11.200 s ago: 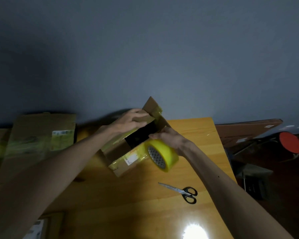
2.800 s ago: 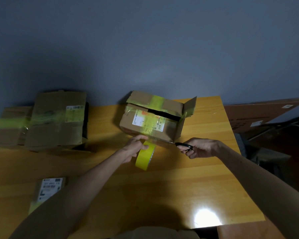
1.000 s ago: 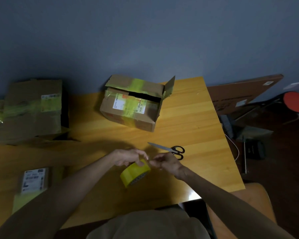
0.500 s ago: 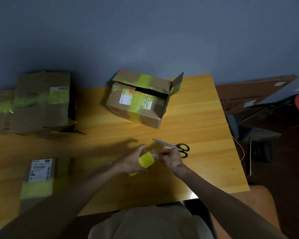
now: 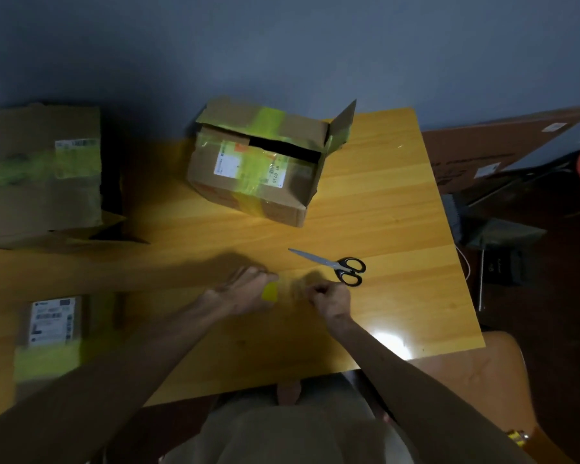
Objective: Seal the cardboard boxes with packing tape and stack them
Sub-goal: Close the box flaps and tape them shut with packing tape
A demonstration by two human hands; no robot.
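Note:
A cardboard box (image 5: 262,172) with yellow tape across it stands at the back middle of the wooden table (image 5: 382,202); one end flap sticks up and a dark gap shows under its top flap. My left hand (image 5: 245,293) grips the yellow tape roll (image 5: 270,291), mostly hidden behind the fingers. My right hand (image 5: 330,299) is pinched on the clear free end of the tape, drawn a short way out to the right of the roll. Scissors (image 5: 335,266) lie shut on the table just beyond my right hand.
A larger taped box (image 5: 41,169) sits at the far left, and a small flat parcel (image 5: 52,329) with a white label lies at the near left. A flat cardboard sheet (image 5: 503,149) leans beyond the table's right edge. A wooden seat (image 5: 476,380) is at lower right.
My hands have drawn apart, the right hand pulling a short strip of tape off the roll in my left hand. The scissers and the box have stayed in place.

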